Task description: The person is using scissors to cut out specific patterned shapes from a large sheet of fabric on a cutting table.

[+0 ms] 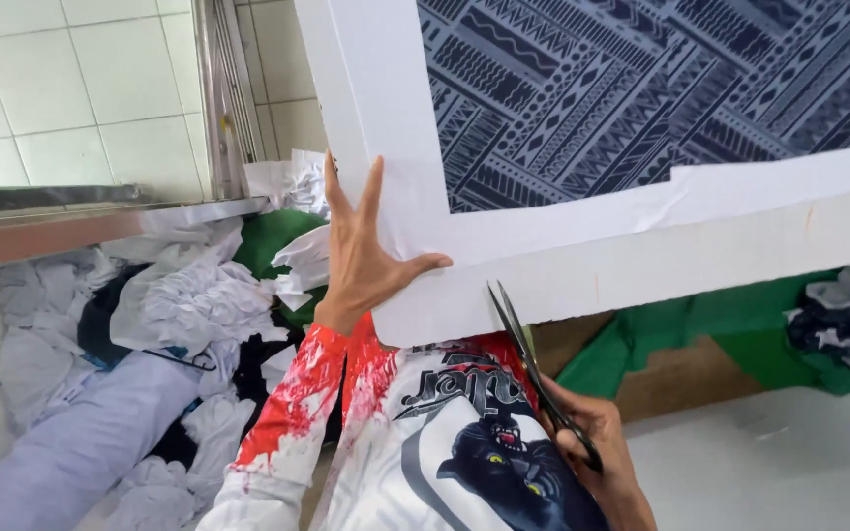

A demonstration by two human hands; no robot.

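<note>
Scissors (533,369) blades reach board (641,265); right hand (597,447) partly cut off.

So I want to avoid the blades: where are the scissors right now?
In the head view, the scissors are low and right of centre, held in the right hand, tips at the white board's lower edge.

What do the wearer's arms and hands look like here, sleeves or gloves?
Both hands are bare: no gloves, rings or watch visible. The left hand comes out of a long white sleeve splashed with red blotches toward the cuff. The right hand shows only to the wrist, with no sleeve visible.
</note>
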